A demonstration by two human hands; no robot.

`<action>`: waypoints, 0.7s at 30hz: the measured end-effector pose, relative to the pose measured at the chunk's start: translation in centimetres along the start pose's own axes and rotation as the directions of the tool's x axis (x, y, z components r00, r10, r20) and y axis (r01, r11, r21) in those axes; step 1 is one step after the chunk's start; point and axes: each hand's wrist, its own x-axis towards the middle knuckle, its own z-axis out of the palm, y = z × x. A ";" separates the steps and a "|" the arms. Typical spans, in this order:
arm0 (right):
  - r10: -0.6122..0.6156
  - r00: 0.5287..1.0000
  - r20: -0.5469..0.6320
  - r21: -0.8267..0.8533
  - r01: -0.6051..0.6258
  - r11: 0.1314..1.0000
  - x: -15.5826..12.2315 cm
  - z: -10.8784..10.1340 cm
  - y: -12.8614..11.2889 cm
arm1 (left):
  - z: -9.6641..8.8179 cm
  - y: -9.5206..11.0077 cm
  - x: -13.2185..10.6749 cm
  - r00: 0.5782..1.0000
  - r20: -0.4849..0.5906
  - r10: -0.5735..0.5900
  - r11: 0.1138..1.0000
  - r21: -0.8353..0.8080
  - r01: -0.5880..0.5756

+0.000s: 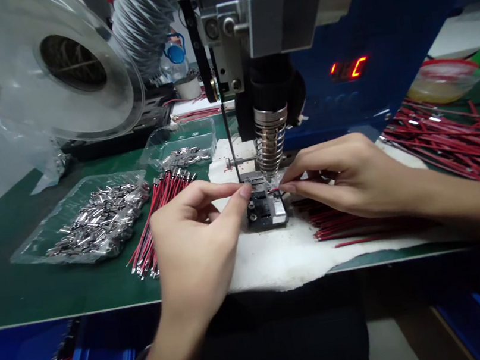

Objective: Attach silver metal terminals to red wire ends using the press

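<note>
A small black fixture (pixel 266 219) with metal parts sits on white cloth, right below the spring-wrapped soldering head (pixel 270 139). From the left, my left hand (pixel 198 234) reaches to the fixture with thumb and index finger pinched at its edge; whatever lies between the fingertips is hidden. My right hand (pixel 348 179) comes in from the other side, pinching a thin red wire (pixel 274 189) whose end points into the fixture under the tip. Close by my right hand, a bundle of red and black wires (pixel 332 223) lies on the cloth (pixel 275 265).
A clear tray (pixel 29 250) of metal connectors and a red-black wire bundle (pixel 155 216) lie left. Behind is a smaller tray (pixel 210 130). More wires (pixel 454 136) pile up right, beside a red-rimmed bowl (pixel 445 74). A blue machine (pixel 346 104) stands behind; a reel (pixel 124 101) hangs upper left.
</note>
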 end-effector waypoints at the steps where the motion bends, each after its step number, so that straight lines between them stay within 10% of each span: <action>1: 0.006 1.000 0.003 0.005 -0.006 1.000 0.0 0.0 0.0 | 0.6 0.1 -0.1 0.999 0.008 -0.041 0.997 -0.069 0.041; 21: 0.126 0.992 -0.027 0.043 -0.124 0.991 -0.1 0.2 -0.5 | 1.9 -0.6 -0.7 0.987 0.061 -0.147 0.962 -0.225 0.157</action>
